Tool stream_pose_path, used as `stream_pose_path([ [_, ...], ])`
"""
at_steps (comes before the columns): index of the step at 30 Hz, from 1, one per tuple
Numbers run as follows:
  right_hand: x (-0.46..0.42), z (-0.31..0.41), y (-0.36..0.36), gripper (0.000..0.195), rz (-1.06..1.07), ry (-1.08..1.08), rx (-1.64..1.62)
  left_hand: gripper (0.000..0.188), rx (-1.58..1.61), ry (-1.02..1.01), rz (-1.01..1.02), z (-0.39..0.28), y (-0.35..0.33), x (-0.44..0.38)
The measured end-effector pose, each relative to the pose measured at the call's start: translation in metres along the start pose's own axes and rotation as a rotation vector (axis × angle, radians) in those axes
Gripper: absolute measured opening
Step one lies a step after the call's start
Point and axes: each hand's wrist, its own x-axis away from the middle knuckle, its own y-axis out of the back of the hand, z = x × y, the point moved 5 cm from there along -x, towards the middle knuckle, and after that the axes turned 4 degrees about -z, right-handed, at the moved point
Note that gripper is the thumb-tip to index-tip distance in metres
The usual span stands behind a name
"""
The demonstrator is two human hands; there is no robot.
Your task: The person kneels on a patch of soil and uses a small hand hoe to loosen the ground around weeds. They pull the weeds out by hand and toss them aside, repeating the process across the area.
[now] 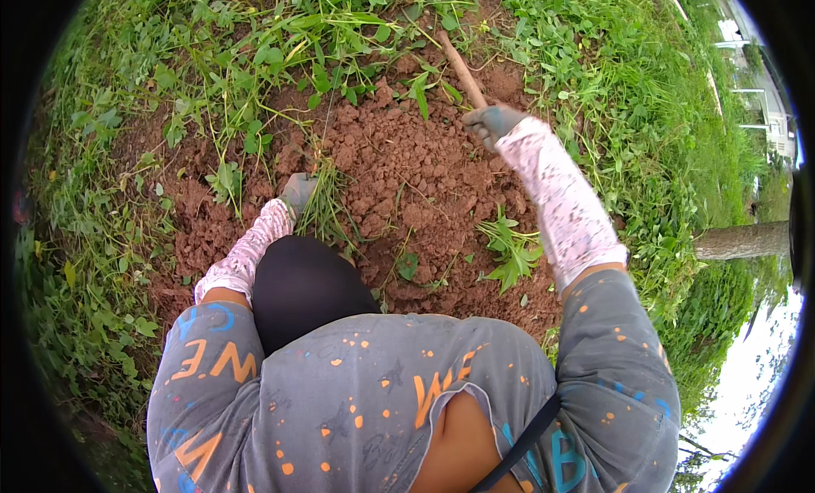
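My right hand (495,125), in a grey glove, is wrapped around a wooden tool handle (460,67). The handle slants up and away toward the weeds, and no tool head can be made out. My left hand (298,191), also gloved, is closed on a bunch of grass (323,203) beside my dark-clad knee (305,289). Between the two hands lies loose, clumpy reddish-brown soil (414,168). A leafy uprooted-looking plant (510,248) rests on the soil below my right forearm.
Green weeds and vines (267,53) surround the dug soil at the far side and left. Taller grass (643,111) grows on the right. A tree trunk (742,240) stands at the right, with a pale building (773,117) beyond it.
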Motion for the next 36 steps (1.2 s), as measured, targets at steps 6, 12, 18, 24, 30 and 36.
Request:
stream_pose_path([
  [6,-0.018,-0.121,-0.082,0.025,-0.278,0.171,0.069,0.028,-0.078,0.054,-0.049,0.002,0.002,-0.011],
  [12,0.066,-0.022,-0.012,0.025,-0.275,0.527,-0.249,0.029,-0.016,-0.075,0.000,0.003,-0.003,-0.011],
  [18,0.153,-0.017,0.105,0.031,-0.305,0.540,-0.175,0.020,0.227,-0.100,-0.029,-0.004,-0.002,0.024],
  [24,0.079,-0.078,0.224,0.042,-0.540,0.323,0.560,0.029,-0.545,-0.839,-0.009,-0.058,-0.036,0.090],
  [30,0.044,-0.075,0.170,0.034,-0.472,0.119,0.775,0.017,-0.988,-1.123,0.234,-0.201,-0.103,0.155],
  [36,0.025,0.005,0.226,0.023,-0.466,0.076,1.222,0.050,-1.299,-0.826,-0.044,-0.309,-0.177,0.050],
])
